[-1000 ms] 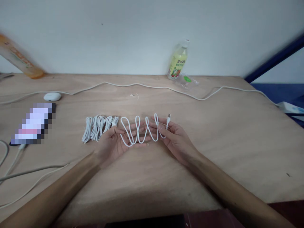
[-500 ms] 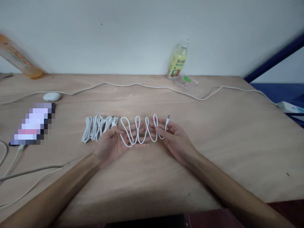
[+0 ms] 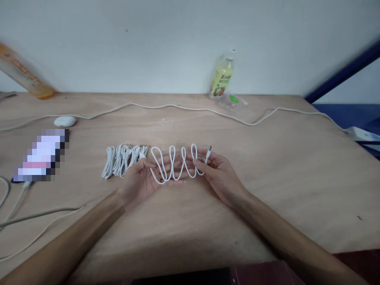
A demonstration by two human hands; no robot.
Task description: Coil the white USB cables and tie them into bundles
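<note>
A white USB cable (image 3: 183,164) hangs in several loose loops between my two hands. My left hand (image 3: 139,177) faces palm up, its thumb over one end of the loops and its fingers reaching behind them. With thumb and fingers, my right hand (image 3: 218,168) grips the other end, where the metal USB plug (image 3: 209,149) sticks up. The cable's other plug is hidden. Just beyond my left hand lie several bundled white cables (image 3: 122,158) in a row on the wooden table (image 3: 285,178).
Across the back of the table runs a long white cord (image 3: 170,105). A yellow drink bottle (image 3: 222,77) stands by a clear plastic wrapper (image 3: 233,101). On the left are a phone (image 3: 41,154), a white earbud case (image 3: 64,121) and an orange bottle (image 3: 26,75). Small twist ties (image 3: 168,120) lie mid-table.
The right-hand end of the cable and its plug have shifted very slightly. My left hand stays in place.
</note>
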